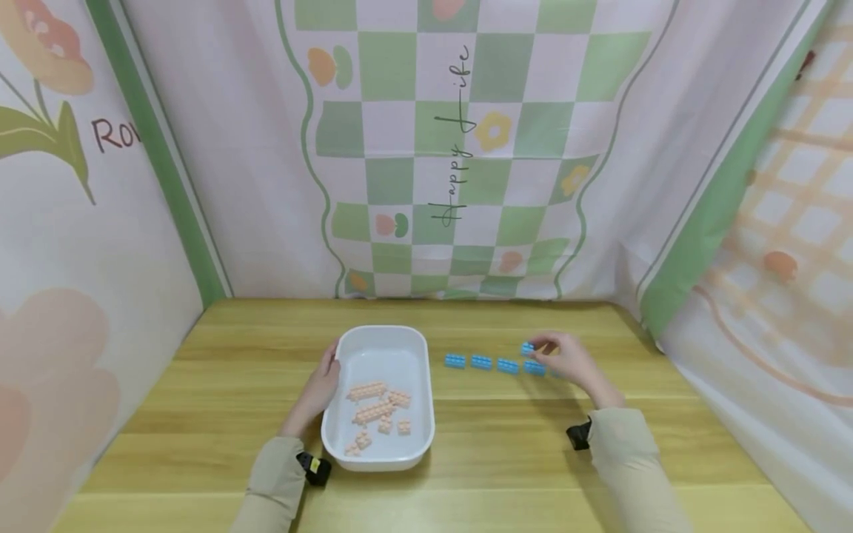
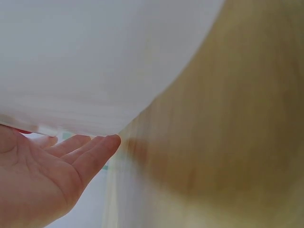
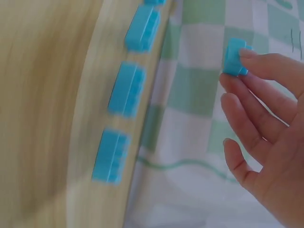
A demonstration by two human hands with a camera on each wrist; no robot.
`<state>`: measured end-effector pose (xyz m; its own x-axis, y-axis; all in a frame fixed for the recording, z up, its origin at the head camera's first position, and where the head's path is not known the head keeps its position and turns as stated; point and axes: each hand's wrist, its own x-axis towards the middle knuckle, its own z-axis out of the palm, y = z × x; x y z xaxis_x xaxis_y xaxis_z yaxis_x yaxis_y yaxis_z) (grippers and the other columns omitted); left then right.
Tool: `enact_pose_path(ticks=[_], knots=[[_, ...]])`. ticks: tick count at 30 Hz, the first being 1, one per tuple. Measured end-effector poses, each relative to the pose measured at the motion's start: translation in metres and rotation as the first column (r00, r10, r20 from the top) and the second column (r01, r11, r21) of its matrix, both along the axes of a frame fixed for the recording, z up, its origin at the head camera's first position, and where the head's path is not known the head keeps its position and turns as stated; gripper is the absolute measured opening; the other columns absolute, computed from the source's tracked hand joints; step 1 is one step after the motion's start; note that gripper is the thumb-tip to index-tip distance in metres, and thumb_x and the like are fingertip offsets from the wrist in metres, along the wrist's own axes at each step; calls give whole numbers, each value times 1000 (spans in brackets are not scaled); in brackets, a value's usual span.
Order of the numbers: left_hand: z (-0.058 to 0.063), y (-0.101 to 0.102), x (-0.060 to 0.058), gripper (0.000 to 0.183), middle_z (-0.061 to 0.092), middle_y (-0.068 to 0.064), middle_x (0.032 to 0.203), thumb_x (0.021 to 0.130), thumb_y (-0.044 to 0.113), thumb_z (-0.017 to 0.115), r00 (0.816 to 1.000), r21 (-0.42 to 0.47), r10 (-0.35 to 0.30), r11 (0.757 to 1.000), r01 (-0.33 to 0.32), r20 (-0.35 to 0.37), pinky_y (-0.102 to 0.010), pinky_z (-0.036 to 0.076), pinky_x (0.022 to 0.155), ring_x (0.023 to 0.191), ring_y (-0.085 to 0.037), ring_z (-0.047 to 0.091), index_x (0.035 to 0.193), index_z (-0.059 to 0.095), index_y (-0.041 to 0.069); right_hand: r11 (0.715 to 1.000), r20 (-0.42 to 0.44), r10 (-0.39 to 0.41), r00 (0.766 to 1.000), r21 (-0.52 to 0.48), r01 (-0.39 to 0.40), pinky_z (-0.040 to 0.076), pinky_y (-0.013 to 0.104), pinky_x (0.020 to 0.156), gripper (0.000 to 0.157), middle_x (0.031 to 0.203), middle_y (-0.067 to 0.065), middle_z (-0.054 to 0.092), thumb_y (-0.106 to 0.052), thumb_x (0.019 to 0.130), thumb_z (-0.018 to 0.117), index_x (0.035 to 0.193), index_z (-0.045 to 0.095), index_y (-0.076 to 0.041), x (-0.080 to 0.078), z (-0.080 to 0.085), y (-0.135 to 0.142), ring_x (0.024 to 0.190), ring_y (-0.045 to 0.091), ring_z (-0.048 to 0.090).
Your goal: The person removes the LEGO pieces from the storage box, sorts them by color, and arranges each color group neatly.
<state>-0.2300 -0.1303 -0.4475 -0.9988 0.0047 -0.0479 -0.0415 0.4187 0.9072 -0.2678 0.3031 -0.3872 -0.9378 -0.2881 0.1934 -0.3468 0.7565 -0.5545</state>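
Observation:
My right hand (image 1: 566, 360) pinches a small blue building brick (image 3: 233, 57) between thumb and fingertips, raised above the right part of a row of blue bricks (image 1: 481, 363). In the right wrist view its other fingers are spread and loosely bent. The row's right end is partly hidden behind the hand. My left hand (image 1: 320, 389) rests against the left side of a white tray (image 1: 380, 464); in the left wrist view its fairly straight fingers touch the outer wall, while its thumb is mostly hidden. Several peach bricks (image 1: 373, 411), long and short, lie inside the tray.
The wooden table (image 1: 506, 466) carries the tray left of the blue row. A patterned cloth (image 1: 386, 178) hangs along the table's back edge, with more curtains at both sides. Dark wrist cameras (image 1: 313, 468) sit at the sleeve cuffs.

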Motion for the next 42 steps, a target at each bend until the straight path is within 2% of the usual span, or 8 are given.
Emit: enact_pose_path(ticks=[9,19,26,30,42], knots=[[1,0,4,51,26,-26,150,102,20,25,1000,-1,2,1000,-2,-15,-55,23,112,134,-45,29,150,15,5,992,4,-67,998,107,67,49,32,66,25,90,18,69,-10,84,67,102,66,7,-2,-8,50,78,23,60],[1,0,2,52,24,-26,150,102,20,25,1000,-2,-2,1000,2,-8,-54,21,112,136,-44,27,150,14,5,985,20,-72,997,160,68,52,39,68,22,90,20,69,-8,84,65,99,68,8,-1,-16,83,78,28,62],[1,1,1,52,24,-25,151,102,20,25,1000,0,-1,1000,1,-4,-54,21,113,136,-44,27,150,14,5,980,36,-82,996,184,74,52,45,71,21,88,18,69,-9,83,66,96,68,6,1,-19,96,80,32,62],[2,1,1,52,24,-25,150,102,20,25,1000,-2,-1,1000,1,-4,-55,21,112,135,-45,27,150,14,5,980,76,-91,993,187,75,51,48,73,19,87,16,68,-10,83,66,95,68,5,2,-20,100,81,32,62],[3,1,3,52,24,-25,151,102,21,25,1000,37,-18,999,18,-5,-55,25,111,135,-44,29,150,13,6,976,192,-100,976,211,59,50,47,75,19,89,13,67,-11,83,66,96,68,3,0,-26,107,85,30,61]])
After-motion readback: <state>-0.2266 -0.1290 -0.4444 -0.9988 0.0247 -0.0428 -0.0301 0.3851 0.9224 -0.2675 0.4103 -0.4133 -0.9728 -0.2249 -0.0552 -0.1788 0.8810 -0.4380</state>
